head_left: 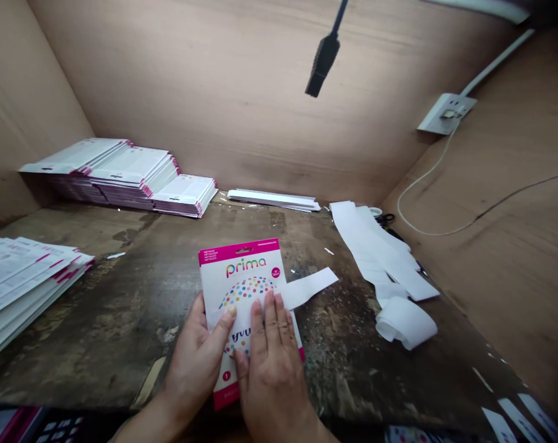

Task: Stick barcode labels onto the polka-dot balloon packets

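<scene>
A white and pink packet printed "prima" with coloured dots lies flat on the worn table in front of me. My right hand lies flat on its lower half, fingers stretched out and pressing down. My left hand rests at the packet's left edge, thumb on its face. A white paper strip sticks out to the right from under my right fingers.
Stacks of similar packets stand at the back left, another stack at the left edge. A long coil of white label backing lies at the right. Cardboard walls surround the table; a wall socket with a cable hangs at the right.
</scene>
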The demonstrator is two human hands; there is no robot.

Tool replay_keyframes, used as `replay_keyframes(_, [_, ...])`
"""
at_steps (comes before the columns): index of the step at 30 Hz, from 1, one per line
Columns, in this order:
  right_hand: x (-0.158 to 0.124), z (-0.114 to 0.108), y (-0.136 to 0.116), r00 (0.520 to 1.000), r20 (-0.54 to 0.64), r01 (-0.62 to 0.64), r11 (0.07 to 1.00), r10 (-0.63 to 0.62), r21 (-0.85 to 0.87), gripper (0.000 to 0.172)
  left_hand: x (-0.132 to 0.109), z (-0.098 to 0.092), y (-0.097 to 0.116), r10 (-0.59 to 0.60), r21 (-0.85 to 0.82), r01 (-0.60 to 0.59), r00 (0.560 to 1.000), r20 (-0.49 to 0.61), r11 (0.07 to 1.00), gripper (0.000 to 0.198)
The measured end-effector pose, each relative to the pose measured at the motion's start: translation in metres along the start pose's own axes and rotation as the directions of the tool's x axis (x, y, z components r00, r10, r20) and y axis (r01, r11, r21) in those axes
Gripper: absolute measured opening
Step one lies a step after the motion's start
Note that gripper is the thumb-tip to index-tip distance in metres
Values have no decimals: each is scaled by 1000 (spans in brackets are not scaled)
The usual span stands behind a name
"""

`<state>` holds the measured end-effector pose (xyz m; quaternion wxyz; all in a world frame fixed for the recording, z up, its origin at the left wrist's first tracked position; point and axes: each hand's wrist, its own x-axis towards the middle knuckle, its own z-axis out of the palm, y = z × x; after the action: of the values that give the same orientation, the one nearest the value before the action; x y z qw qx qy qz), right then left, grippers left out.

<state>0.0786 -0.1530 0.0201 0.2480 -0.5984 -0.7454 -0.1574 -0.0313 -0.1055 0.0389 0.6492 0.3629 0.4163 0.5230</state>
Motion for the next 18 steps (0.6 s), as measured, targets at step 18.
replay_keyframes(18, [25,-26,47,626,724,-626,-367,290,688,35,6,-17,-1,-157,-155,182,975,160,971,60])
